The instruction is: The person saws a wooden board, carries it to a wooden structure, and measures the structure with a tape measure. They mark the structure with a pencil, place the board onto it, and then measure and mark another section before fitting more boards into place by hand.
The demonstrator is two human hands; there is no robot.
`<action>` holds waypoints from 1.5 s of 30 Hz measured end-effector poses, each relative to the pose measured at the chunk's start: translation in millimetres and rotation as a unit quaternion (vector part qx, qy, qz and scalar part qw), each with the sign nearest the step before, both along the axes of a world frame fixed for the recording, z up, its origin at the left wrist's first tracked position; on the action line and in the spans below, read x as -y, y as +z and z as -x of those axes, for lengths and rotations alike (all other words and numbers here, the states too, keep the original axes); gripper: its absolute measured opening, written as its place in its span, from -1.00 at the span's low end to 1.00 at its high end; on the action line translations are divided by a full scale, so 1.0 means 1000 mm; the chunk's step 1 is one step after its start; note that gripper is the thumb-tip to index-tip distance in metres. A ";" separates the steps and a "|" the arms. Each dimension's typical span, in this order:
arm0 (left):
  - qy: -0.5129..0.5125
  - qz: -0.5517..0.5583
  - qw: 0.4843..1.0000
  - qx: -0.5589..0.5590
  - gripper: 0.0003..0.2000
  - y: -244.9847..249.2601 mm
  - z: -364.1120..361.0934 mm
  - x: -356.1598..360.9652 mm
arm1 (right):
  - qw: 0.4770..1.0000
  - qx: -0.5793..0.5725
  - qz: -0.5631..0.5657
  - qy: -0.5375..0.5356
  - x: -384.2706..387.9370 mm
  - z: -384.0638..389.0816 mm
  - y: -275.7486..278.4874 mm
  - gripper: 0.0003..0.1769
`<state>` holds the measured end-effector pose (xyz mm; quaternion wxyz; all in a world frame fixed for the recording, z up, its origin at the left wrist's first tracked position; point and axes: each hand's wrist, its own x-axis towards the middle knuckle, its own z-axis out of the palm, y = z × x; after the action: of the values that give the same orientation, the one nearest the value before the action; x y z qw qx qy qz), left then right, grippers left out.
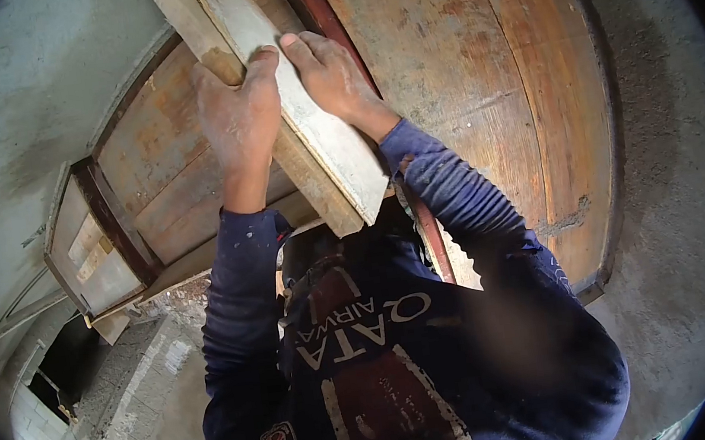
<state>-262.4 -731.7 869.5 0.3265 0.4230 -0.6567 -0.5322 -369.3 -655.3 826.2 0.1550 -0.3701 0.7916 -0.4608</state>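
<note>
A long wooden board (pixel 331 148) with a dusty whitish face and a brown strip along its left side slants from the top of the head view down to my waist. My left hand (pixel 240 111) is closed around its left side, thumb on top and the other fingers hidden beneath. On the opposite edge my right hand (pixel 327 75) grips it, thumb near the whitish face and fingers curled over the side. Both hands are dusty and sit close together at about the same height. The board's near end stops just in front of my shirt (pixel 365 331).
A large worn wooden panel (pixel 449 78) lies behind the board on the right. More wooden panelling (pixel 170 145) with a dark red-brown post (pixel 113 221) stands on the left. Grey plastered wall (pixel 34 100) borders it, with rough blockwork (pixel 130 402) at lower left.
</note>
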 end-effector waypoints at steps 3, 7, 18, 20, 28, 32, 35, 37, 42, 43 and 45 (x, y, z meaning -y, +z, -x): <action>-0.031 0.008 0.999 0.003 -0.46 -0.005 0.007 -0.001 | 0.999 0.038 -0.007 0.010 0.000 0.003 -0.018 -0.40; -0.009 0.084 0.993 0.079 -0.47 -0.019 0.018 -0.010 | 0.996 0.003 -0.082 0.032 -0.004 0.013 -0.035 -0.41; -0.016 0.085 0.990 0.109 -0.45 -0.017 0.052 -0.027 | 0.977 -0.130 -0.146 0.088 -0.024 0.038 -0.044 -0.58; -0.024 0.085 0.989 0.117 -0.42 -0.036 0.059 -0.027 | 0.986 -0.062 -0.142 0.054 -0.023 0.040 -0.040 -0.54; -0.059 0.012 0.998 -0.034 -0.36 -0.053 0.064 -0.027 | 0.994 0.098 -0.053 0.020 -0.024 0.047 -0.034 -0.29; -0.065 -0.028 0.997 -0.035 -0.29 -0.046 0.060 -0.027 | 0.976 0.212 -0.037 0.013 -0.014 0.051 -0.028 0.00; -0.068 -0.030 0.997 -0.017 -0.23 -0.059 0.055 -0.023 | 0.973 0.220 -0.051 0.038 -0.007 0.051 -0.037 0.24; -0.081 -0.051 0.995 0.011 -0.16 -0.063 0.052 -0.023 | 0.976 0.207 -0.059 0.031 -0.007 0.049 -0.039 0.24; -0.036 -0.071 0.996 0.040 -0.24 -0.069 0.051 -0.022 | 0.975 0.199 -0.096 0.002 -0.008 0.051 -0.038 0.22; -0.012 -0.050 0.997 0.060 -0.26 -0.070 0.050 -0.023 | 0.975 0.201 -0.098 0.003 -0.008 0.051 -0.040 0.22; -0.025 -0.065 0.996 0.055 -0.25 -0.068 0.050 -0.022 | 0.977 0.200 -0.070 -0.006 -0.007 0.054 -0.043 0.18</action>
<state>-312.6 -710.1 801.9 0.2486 0.4552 -0.6482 -0.5575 -423.3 -648.1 783.6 0.3327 -0.2542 0.7772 -0.4698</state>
